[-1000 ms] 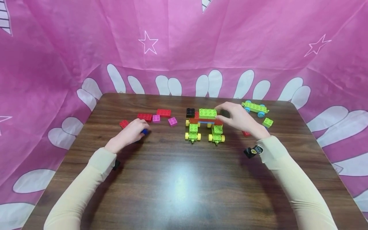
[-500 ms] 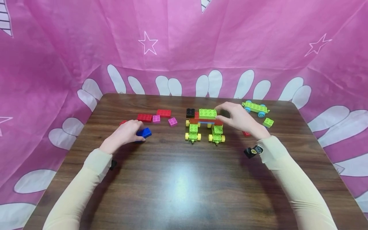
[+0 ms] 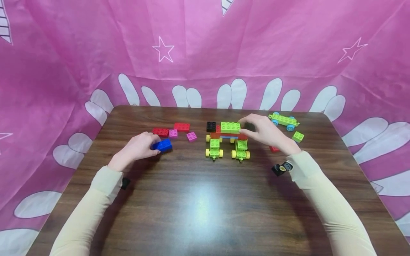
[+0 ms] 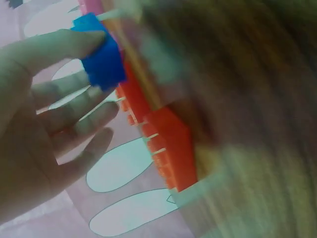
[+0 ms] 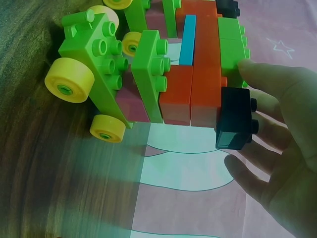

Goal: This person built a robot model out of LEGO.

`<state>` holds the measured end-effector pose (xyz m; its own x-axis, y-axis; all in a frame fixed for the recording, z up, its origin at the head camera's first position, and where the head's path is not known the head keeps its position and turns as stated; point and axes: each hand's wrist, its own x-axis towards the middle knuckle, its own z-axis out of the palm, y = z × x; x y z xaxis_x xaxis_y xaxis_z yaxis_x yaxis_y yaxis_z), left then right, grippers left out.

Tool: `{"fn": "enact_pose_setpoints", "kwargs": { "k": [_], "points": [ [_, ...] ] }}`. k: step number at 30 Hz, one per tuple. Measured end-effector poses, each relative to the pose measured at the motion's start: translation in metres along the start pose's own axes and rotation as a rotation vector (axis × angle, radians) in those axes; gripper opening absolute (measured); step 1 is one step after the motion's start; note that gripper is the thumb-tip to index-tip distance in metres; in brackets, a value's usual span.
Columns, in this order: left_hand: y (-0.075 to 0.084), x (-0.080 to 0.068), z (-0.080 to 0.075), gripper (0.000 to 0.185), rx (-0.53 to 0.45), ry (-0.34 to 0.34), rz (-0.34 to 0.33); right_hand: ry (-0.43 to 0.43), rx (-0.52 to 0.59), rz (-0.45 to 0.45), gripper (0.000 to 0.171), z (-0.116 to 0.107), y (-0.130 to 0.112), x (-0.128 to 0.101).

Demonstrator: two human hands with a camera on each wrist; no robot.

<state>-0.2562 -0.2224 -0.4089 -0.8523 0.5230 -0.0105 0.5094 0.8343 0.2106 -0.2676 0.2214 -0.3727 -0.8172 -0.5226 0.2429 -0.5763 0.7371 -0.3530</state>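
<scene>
My left hand [image 3: 137, 146] pinches a blue toy brick [image 3: 164, 145] between thumb and fingers at the left of the table. In the left wrist view the blue brick [image 4: 101, 54] is under the thumb, with the other fingers spread behind it. My right hand [image 3: 261, 128] holds the right end of a built brick vehicle [image 3: 228, 136], thumb and fingers at the lime green bricks [image 3: 230, 127] on top. Yellow wheels [image 5: 69, 84] carry it. In the right wrist view a black brick [image 5: 234, 118] sits at its near end, beside my fingers.
Red bricks [image 3: 182, 127] and small pink bricks [image 3: 191, 136] lie between my left hand and the vehicle. At the back right stand a lime wheeled base [image 3: 283, 120] with blue wheels and a lime brick [image 3: 298, 136]. A pink patterned cloth [image 3: 198, 53] hangs behind the table [image 3: 205, 192].
My left hand has drawn slightly back toward the left, and the blue brick, mostly covered earlier, now shows fully beyond its fingertips. My right hand and the vehicle have stayed in place.
</scene>
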Motion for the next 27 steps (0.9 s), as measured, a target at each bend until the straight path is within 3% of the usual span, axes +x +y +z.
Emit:
{"fn": "enact_pose_setpoints", "kwargs": {
  "k": [3,7,12,16,21,27],
  "points": [
    [-0.001,0.002,-0.007,0.039,-0.113,0.024,0.012,-0.006,0.002,0.001,0.033,0.000,0.001,0.000],
    [0.004,0.008,-0.017,0.039,-0.191,0.098,0.045,-0.013,0.005,0.008,0.034,0.000,0.002,0.001],
    [0.017,0.024,-0.030,0.039,-0.342,0.195,0.056,-0.020,0.011,0.016,0.034,-0.001,0.001,0.001],
    [0.032,0.040,-0.038,0.040,-0.445,0.231,0.057,-0.020,0.014,0.022,0.034,-0.001,0.001,0.001],
    [0.054,0.063,-0.041,0.042,-0.475,0.227,0.067,-0.018,0.016,0.006,0.033,-0.002,0.002,0.000],
    [0.081,0.091,-0.038,0.040,-0.446,0.199,0.159,-0.017,0.016,-0.019,0.032,-0.002,0.003,0.001]
  ]
}}
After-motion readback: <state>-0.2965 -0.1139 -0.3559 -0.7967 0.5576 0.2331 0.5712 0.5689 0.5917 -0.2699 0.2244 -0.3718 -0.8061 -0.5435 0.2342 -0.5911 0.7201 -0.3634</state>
